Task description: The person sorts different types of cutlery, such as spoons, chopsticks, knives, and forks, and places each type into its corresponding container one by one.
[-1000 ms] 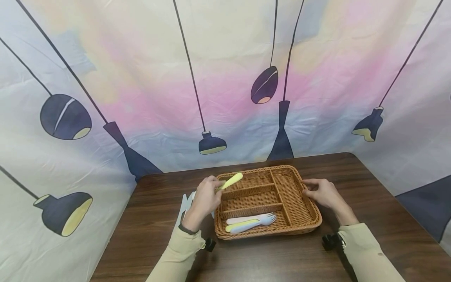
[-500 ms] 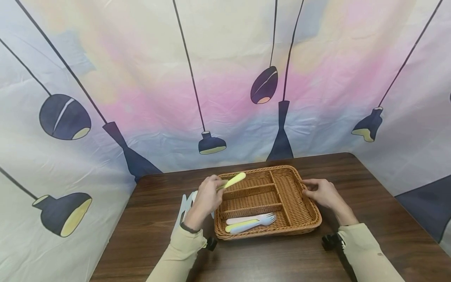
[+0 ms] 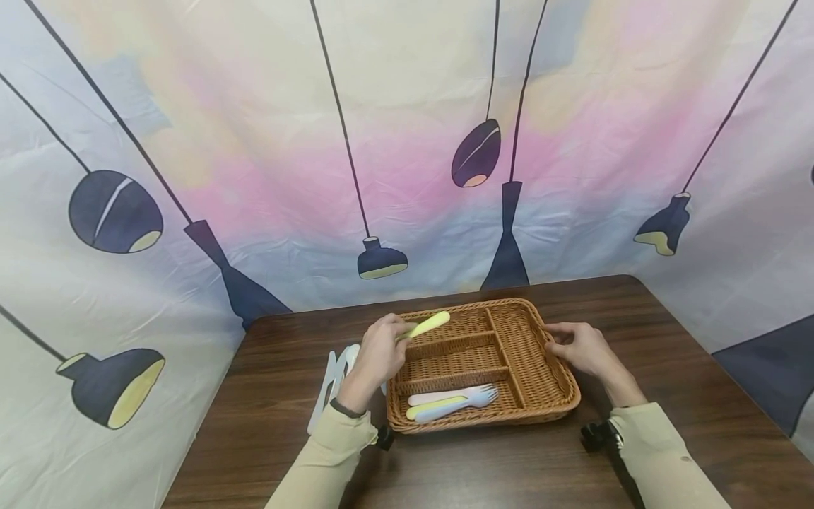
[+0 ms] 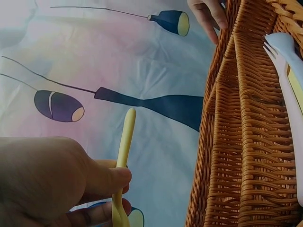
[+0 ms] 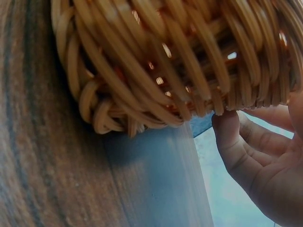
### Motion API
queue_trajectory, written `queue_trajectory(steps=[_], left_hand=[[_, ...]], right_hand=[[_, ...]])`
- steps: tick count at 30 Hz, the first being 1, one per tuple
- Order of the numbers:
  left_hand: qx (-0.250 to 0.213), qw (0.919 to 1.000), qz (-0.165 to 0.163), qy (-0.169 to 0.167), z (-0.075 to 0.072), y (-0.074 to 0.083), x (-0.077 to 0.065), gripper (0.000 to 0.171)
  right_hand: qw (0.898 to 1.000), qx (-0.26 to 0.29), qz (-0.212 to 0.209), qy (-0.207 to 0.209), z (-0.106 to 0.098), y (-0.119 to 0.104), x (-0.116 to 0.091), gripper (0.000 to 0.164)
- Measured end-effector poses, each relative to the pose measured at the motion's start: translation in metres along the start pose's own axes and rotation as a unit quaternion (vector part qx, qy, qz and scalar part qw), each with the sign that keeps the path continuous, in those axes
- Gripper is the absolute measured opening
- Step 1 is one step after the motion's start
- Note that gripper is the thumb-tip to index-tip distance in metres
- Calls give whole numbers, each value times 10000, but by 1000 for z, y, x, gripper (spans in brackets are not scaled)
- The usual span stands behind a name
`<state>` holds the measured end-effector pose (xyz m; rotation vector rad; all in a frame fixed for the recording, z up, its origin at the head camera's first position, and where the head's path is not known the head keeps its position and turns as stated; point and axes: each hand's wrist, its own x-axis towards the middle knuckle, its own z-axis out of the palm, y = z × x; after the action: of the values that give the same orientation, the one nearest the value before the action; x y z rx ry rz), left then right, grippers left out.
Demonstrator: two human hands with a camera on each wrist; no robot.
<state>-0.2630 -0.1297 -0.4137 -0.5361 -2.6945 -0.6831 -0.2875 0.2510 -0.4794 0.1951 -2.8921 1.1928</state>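
Observation:
My left hand (image 3: pixel 381 351) pinches a yellow spoon (image 3: pixel 432 323) between thumb and fingers, above the back left corner of the wicker basket (image 3: pixel 521 408). In the left wrist view the spoon's handle (image 4: pixel 125 142) points up, and its wider end is cut off at the bottom. At the basket's right end, my right hand (image 3: pixel 585 346) grips the rim, with the thumb (image 5: pixel 226 127) against the weave in the right wrist view. The front left compartment holds a pink fork (image 3: pixel 439 396), a light blue fork (image 3: pixel 454 406) and a yellow piece (image 3: pixel 416 411) partly under it.
Light-coloured cutlery (image 3: pixel 322 392) lies on the brown wooden table (image 3: pixel 267 396) left of the basket, partly hidden by my left wrist. Wicker dividers (image 3: pixel 454 380) split the basket into compartments. A cloth backdrop (image 3: pixel 286 141) printed with lamps hangs behind the table.
My left hand has moved slightly to the right with the spoon, further over the basket. My right hand and the basket have stayed in place.

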Motion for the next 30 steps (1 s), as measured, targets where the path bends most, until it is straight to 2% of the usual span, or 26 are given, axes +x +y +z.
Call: queue_trajectory(steps=[11,19,30], left_hand=[[4,9999,67,-127,4,6,5,26],[-108,9988,458,-124,7,13,12,24],[-150,9973,518,-497,15,21,16,25]], right_hand=[[10000,14,4,-32,0,0,1,42],[9998,-155,-92,28,-2,1,2,42],[9999,-92,-110,34,-2,2,1,42]])
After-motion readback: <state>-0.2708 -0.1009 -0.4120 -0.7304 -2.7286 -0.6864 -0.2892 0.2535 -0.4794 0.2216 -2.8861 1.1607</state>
